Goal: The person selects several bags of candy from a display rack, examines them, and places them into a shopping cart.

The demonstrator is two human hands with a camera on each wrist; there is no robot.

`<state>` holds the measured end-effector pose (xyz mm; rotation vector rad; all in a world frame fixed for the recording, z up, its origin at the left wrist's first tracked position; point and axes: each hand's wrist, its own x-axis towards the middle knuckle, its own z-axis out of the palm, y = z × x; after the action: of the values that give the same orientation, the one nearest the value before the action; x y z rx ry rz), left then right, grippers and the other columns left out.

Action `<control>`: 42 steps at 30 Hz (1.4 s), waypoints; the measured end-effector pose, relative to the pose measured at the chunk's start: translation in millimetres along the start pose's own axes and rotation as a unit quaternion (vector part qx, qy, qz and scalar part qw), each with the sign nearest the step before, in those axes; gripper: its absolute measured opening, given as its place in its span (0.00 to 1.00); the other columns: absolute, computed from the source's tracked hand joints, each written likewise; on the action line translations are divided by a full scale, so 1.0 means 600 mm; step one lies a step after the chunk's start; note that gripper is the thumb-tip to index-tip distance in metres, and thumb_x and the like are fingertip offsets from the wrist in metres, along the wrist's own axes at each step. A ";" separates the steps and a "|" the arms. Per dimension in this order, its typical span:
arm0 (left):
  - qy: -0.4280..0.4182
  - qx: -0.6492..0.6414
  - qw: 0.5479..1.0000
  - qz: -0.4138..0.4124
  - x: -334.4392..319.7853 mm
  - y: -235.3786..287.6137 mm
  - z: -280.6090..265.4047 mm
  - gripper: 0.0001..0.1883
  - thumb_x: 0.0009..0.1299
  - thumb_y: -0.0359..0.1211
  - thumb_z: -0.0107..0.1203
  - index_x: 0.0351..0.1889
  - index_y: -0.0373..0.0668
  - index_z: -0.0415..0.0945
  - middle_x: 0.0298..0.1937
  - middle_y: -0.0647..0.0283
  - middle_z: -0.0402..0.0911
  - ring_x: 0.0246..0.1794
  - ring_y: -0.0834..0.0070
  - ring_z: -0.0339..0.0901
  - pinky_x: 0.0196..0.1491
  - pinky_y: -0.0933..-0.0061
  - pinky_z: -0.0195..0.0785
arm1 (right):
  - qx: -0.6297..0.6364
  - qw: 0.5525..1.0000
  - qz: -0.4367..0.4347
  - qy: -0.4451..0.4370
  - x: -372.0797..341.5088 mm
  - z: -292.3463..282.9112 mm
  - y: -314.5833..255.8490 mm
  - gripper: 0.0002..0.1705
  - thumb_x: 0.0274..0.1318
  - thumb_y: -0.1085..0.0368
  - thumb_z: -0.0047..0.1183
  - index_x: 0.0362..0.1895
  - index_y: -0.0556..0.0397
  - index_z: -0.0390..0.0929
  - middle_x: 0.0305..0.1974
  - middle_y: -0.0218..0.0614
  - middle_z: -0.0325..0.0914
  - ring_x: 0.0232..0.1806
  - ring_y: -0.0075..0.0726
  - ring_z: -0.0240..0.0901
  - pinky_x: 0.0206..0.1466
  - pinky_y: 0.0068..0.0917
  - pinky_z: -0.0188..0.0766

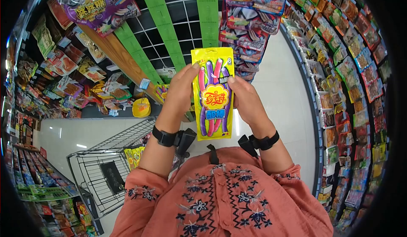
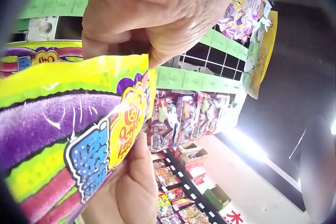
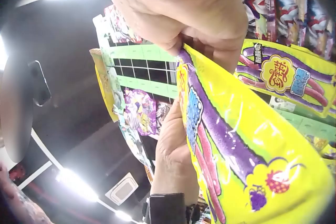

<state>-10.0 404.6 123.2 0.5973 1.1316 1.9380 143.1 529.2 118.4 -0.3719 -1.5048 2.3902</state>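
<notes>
A yellow packet of sour candy sticks (image 1: 216,124), printed with purple and pink sticks and a flower-shaped logo, is held upright in front of the chest. My left hand (image 1: 180,90) pinches its left edge, thumb over the printed front. On the opposite edge, my right hand (image 1: 248,101) grips it the same way. Seen from the left wrist, the packet (image 2: 42,113) bulges close to the camera, the right hand (image 2: 128,190) beyond it. In the right wrist view a matching yellow packet (image 3: 315,58) shows behind the held one.
Green strips (image 1: 163,29) run down a black grid rack ahead, beside hanging red-blue packets (image 1: 250,29) and a purple bag (image 1: 99,3). A wire shopping cart (image 1: 91,169) with yellow packets (image 1: 135,155) stands at the left. Stocked snack shelves (image 1: 328,109) curve along the right.
</notes>
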 end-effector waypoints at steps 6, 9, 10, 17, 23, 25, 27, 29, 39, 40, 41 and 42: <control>0.011 0.010 1.000 -0.009 0.001 -0.003 0.010 0.15 0.76 0.39 0.49 0.51 0.37 0.74 0.45 0.64 0.82 0.41 0.81 0.80 0.44 0.81 0.72 | 0.040 0.999 -0.005 0.011 0.001 0.006 0.007 0.21 0.72 0.55 0.45 0.58 0.56 0.72 0.47 0.30 0.79 0.45 0.20 0.75 0.50 0.21 0.72; -0.007 0.032 0.999 -0.042 0.004 -0.006 0.009 0.16 0.77 0.39 0.48 0.53 0.36 0.73 0.47 0.63 0.82 0.43 0.80 0.81 0.45 0.77 0.75 | 0.008 0.999 -0.016 0.031 0.000 -0.004 0.014 0.20 0.71 0.55 0.45 0.56 0.57 0.73 0.46 0.29 0.79 0.45 0.19 0.74 0.50 0.21 0.72; -0.010 0.053 0.997 -0.055 0.004 -0.005 0.004 0.17 0.77 0.40 0.47 0.54 0.37 0.73 0.48 0.63 0.82 0.44 0.81 0.80 0.45 0.77 0.75 | 0.012 0.999 -0.019 0.038 0.001 -0.007 0.017 0.20 0.71 0.55 0.45 0.56 0.57 0.74 0.46 0.30 0.79 0.45 0.19 0.74 0.50 0.21 0.71; 0.007 0.180 0.983 0.021 0.037 0.028 0.012 0.19 0.78 0.43 0.47 0.55 0.38 0.73 0.48 0.62 0.79 0.43 0.79 0.78 0.44 0.77 0.74 | -0.004 0.995 -0.030 0.096 -0.012 -0.040 0.021 0.20 0.71 0.55 0.46 0.54 0.58 0.75 0.45 0.30 0.80 0.45 0.20 0.74 0.50 0.22 0.71; 0.087 0.285 0.931 0.213 0.101 0.056 0.010 0.17 0.76 0.40 0.51 0.54 0.36 0.72 0.46 0.64 0.77 0.44 0.81 0.74 0.46 0.78 0.69 | -0.014 0.989 -0.058 0.136 -0.018 -0.061 0.004 0.20 0.71 0.55 0.48 0.54 0.58 0.76 0.45 0.31 0.81 0.44 0.21 0.75 0.51 0.22 0.71; 0.079 0.299 0.925 0.220 0.116 0.065 0.011 0.17 0.75 0.39 0.53 0.54 0.36 0.73 0.45 0.65 0.78 0.43 0.82 0.72 0.47 0.78 0.67 | -0.012 0.987 -0.077 0.141 -0.015 -0.062 -0.001 0.19 0.70 0.55 0.48 0.52 0.58 0.76 0.44 0.31 0.81 0.42 0.20 0.76 0.49 0.21 0.72; 0.064 0.299 0.927 0.216 0.129 0.068 0.013 0.17 0.74 0.39 0.53 0.54 0.37 0.73 0.44 0.65 0.78 0.42 0.82 0.72 0.47 0.78 0.67 | -0.020 0.986 -0.087 0.144 -0.012 -0.064 -0.006 0.19 0.71 0.55 0.48 0.52 0.58 0.77 0.44 0.31 0.81 0.41 0.20 0.76 0.48 0.20 0.73; 0.059 0.310 0.924 0.214 0.143 0.064 0.012 0.17 0.74 0.39 0.54 0.53 0.36 0.74 0.42 0.66 0.78 0.41 0.83 0.71 0.46 0.78 0.67 | -0.029 0.984 -0.093 0.152 -0.010 -0.066 -0.010 0.19 0.71 0.55 0.48 0.52 0.58 0.77 0.43 0.30 0.81 0.40 0.19 0.76 0.46 0.20 0.73; -0.001 0.303 0.945 0.124 0.143 0.079 0.011 0.24 0.76 0.52 0.47 0.48 0.39 0.78 0.40 0.69 0.79 0.42 0.81 0.73 0.47 0.77 0.66 | -0.017 0.988 -0.121 0.096 0.034 -0.012 -0.037 0.17 0.71 0.57 0.47 0.52 0.57 0.76 0.42 0.29 0.80 0.38 0.16 0.75 0.43 0.18 0.73; 0.002 0.295 0.949 0.114 0.140 0.081 0.014 0.25 0.76 0.53 0.46 0.49 0.39 0.78 0.43 0.67 0.79 0.44 0.80 0.73 0.49 0.77 0.66 | -0.018 0.989 -0.120 0.084 0.042 -0.008 -0.035 0.17 0.71 0.58 0.47 0.52 0.58 0.76 0.41 0.29 0.80 0.38 0.16 0.75 0.42 0.18 0.73; 0.005 0.287 0.952 0.104 0.135 0.086 0.018 0.27 0.77 0.54 0.45 0.51 0.38 0.78 0.45 0.66 0.80 0.46 0.79 0.74 0.51 0.77 0.66 | -0.020 0.989 -0.118 0.082 0.049 -0.004 -0.035 0.17 0.71 0.57 0.47 0.51 0.58 0.76 0.41 0.29 0.80 0.37 0.15 0.74 0.42 0.18 0.73; 0.008 0.279 0.956 0.094 0.130 0.090 0.022 0.28 0.77 0.55 0.44 0.52 0.37 0.78 0.48 0.64 0.80 0.48 0.78 0.75 0.53 0.76 0.65 | -0.022 0.990 -0.117 0.081 0.055 0.000 -0.034 0.17 0.71 0.57 0.47 0.51 0.58 0.77 0.41 0.29 0.80 0.37 0.15 0.74 0.41 0.18 0.72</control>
<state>-66.9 460.0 177.4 1.0199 1.7027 1.7694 114.7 550.4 134.6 -0.3670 -1.4445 2.0975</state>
